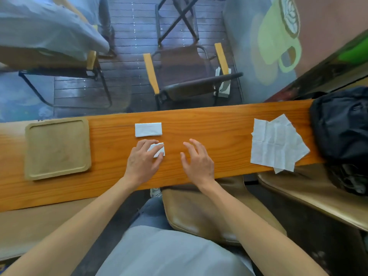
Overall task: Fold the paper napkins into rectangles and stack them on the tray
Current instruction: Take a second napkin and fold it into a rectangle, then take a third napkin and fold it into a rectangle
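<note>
Two folded napkins, one under the left hand

The left hand [143, 160] pressed flat on a tilted folded napkin [157, 150]; another [148, 129] lay crosswise just beyond; the right hand [197, 160] hovered empty, fingers spread.

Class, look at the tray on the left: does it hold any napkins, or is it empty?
Empty. The tray shows only bare surface; both folded napkins lie on the table.

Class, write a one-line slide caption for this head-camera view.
Left hand presses a folded napkin; another folded napkin lies beyond, tray still empty.
</note>
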